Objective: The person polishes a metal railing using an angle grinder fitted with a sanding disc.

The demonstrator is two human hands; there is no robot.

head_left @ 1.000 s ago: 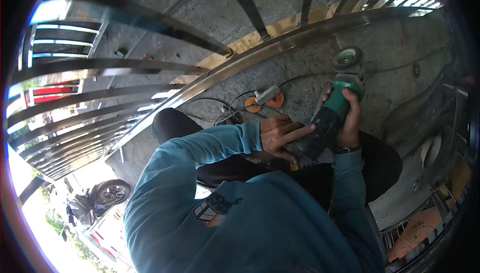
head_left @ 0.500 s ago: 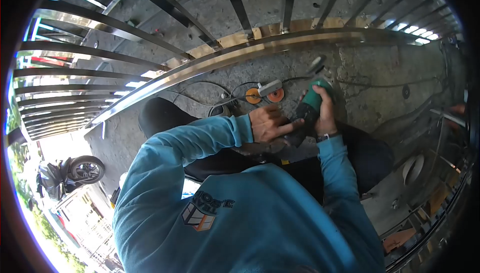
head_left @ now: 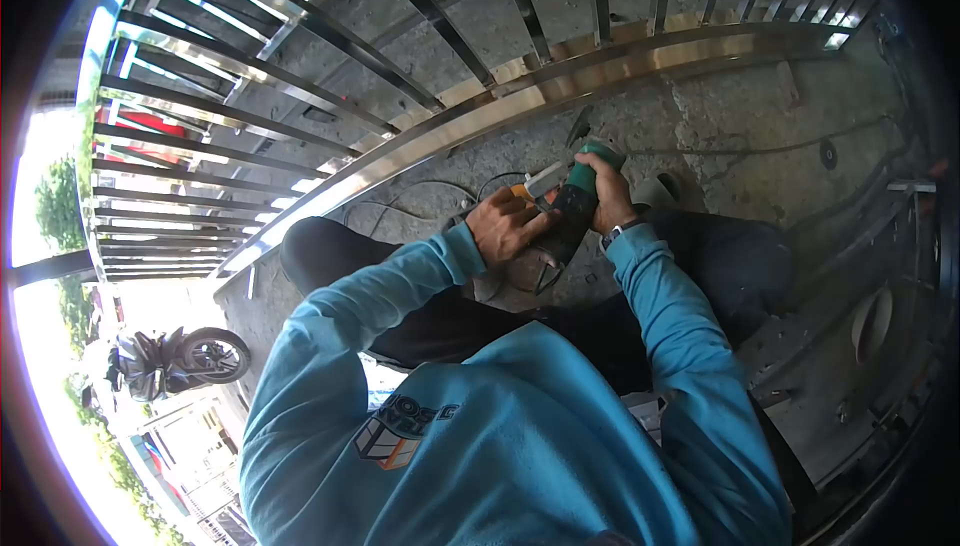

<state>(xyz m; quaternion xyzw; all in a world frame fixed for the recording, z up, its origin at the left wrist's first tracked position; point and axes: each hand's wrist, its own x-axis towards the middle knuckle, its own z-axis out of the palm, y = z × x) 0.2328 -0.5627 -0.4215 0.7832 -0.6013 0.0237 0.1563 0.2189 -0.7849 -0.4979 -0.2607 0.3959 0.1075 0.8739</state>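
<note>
Two hands, one tool. Right grip (head_left: 608, 196) is wrapped round the green front of one angle grinder (head_left: 573, 208). Left grip (head_left: 500, 229) has its fingers bent, index reaching onto the grinder's black body; can't tell if it's actually clamped on anything. Tool sits between the two grips, black tail toward me, one disc (head_left: 578, 128) at the far end, ahead of the right grip.

Count around it: one pale block (head_left: 545, 180) just ahead of the left grip, two orange discs under or beside it, one yellowish (head_left: 520, 191), one redder (head_left: 552, 197). One watch (head_left: 622, 232) on the wrist behind the right grip. One dark ring (head_left: 828, 154) on the floor (head_left: 740, 111), well right of the grips. Grey cable (head_left: 405, 184) loops ahead-left of the left grip.

Hard to read: grinder disc is close to edge-on, face unclear. Both orange discs are partly covered. Right fingers go out of sight under the tool. Dark grey thing (head_left: 657, 189) just right of the right grip, half lost behind my right knee (head_left: 735, 256), can't identify.

Edges: metal bottom rail (head_left: 610, 68) bounds things ahead, beyond the disc. Left knee (head_left: 335, 256) bounds the left grip's outer side. Right of the right grip, concrete runs out past that knee.
</note>
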